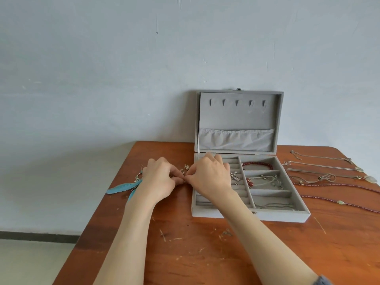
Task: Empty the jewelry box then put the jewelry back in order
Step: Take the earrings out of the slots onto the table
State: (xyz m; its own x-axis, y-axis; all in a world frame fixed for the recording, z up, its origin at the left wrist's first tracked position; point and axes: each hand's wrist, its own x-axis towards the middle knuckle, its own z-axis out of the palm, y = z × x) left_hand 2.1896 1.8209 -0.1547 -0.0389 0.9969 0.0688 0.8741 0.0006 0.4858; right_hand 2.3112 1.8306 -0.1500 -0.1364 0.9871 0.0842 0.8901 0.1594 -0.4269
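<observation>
A grey velvet jewelry box (281,215) stands open on the wooden table, its lid (238,120) upright against the wall. Its right compartments hold a red bead bracelet (257,163), a silver chain with red beads (263,182) and a thin chain (273,205). Small silver earrings (235,177) sit in the ring rolls. My left hand (159,179) and my right hand (209,175) meet just left of the box, fingertips pinched together on a tiny piece that is hidden between them. Small silver pieces (184,169) lie beyond the fingers.
Blue feather earrings (121,188) lie at the table's left edge under my left wrist. Several necklaces (329,173) are laid out in rows right of the box. One small earring (226,233) lies in front of the box. The table (195,254) is scratched.
</observation>
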